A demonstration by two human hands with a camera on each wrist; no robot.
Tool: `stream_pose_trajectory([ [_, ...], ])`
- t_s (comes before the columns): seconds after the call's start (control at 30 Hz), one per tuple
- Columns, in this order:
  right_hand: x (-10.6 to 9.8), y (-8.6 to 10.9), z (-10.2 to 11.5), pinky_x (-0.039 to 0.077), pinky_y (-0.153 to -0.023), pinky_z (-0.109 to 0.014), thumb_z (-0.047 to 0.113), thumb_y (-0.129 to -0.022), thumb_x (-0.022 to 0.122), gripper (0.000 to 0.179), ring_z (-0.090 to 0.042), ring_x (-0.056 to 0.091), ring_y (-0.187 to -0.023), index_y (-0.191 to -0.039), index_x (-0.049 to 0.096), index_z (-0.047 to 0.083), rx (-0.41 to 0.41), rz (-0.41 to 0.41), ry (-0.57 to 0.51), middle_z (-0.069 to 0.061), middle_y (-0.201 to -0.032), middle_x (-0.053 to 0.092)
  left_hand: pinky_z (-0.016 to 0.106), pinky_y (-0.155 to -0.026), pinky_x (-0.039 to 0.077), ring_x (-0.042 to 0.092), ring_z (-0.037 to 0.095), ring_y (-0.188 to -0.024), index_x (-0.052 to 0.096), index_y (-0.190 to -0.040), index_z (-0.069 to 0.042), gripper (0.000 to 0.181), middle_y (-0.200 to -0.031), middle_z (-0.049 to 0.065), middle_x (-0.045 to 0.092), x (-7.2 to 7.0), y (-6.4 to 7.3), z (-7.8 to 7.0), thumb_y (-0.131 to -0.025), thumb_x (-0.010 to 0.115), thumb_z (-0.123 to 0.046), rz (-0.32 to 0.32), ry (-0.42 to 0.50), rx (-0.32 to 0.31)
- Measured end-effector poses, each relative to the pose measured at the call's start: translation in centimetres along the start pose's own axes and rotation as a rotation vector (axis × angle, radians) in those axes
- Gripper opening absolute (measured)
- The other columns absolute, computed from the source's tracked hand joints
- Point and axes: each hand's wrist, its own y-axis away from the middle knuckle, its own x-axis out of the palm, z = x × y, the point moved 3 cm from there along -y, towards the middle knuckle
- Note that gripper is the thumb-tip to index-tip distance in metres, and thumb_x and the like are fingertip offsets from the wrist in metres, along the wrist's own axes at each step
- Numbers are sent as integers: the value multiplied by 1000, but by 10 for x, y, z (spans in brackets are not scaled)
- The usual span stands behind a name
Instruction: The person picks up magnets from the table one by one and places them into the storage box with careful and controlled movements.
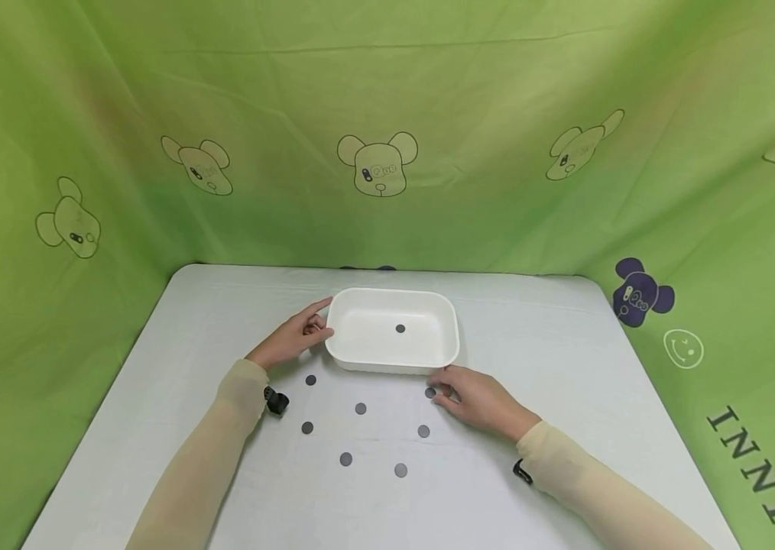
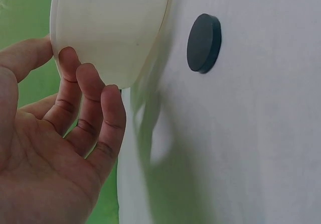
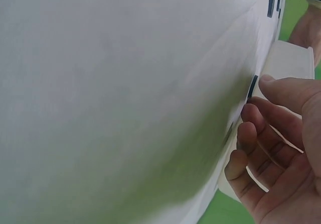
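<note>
A white rectangular container (image 1: 390, 369) with rounded corners sits toward the back of the table. One dark round disc (image 1: 400, 328) lies on its floor. At the container's left end, my left hand (image 1: 296, 336) holds the rim, with thumb and bent fingers against the end wall in the left wrist view. By the near right corner, my right hand (image 1: 480, 397) pinches a dark disc (image 3: 253, 87) at the tabletop, thumb at one edge and index finger at the other. Another disc (image 2: 204, 43) lies on the cloth beside the left hand.
Several more dark discs, among them one disc (image 1: 361, 409) near the middle and another disc (image 1: 400, 470) nearer the front, lie scattered before the container. A white cloth covers the table (image 1: 532, 328). Green printed curtains (image 1: 277, 206) stand behind it and at both sides.
</note>
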Motion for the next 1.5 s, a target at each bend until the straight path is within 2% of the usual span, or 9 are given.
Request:
stream_pose_trajectory([
  [0.5,1,-1,1,51,-72,-29,24,-99,80,17,-2,53,-79,-114,76,18,-9,-24,11,15,-90,60,32,-82,43,54,17,-92,28,-171,-10,74,-110,8,66,0,1,2,-109,67,-22,-3,10,-14],
  [0.67,1,0,1,52,-72,-30,22,-98,81,17,-2,55,-79,-114,76,18,-21,-29,24,13,-90,62,34,-82,43,54,19,-93,29,-171,-10,73,-110,9,67,1,2,0,-109,66,-22,-4,13,-13],
  [0.9,2,0,2,51,-70,-29,21,-97,82,17,-2,54,-77,-112,75,19,-28,-32,42,14,-88,61,38,-83,41,52,22,-93,27,-170,-4,71,-111,14,66,3,1,-1,-110,64,-14,-18,13,-31],
  [1.1,1,0,2,50,-69,-29,22,-97,83,17,-1,52,-76,-111,75,19,-33,-45,48,14,-87,59,38,-83,42,54,21,-94,28,-171,-11,73,-112,11,67,2,2,-1,-109,66,-20,-19,12,-24],
  [1.5,6,-1,1,52,-72,-31,22,-98,81,17,-2,56,-79,-113,74,21,-4,-34,57,14,-90,62,36,-83,43,54,21,-94,29,-171,-10,72,-112,11,67,2,0,1,-109,66,-22,-16,2,-17],
])
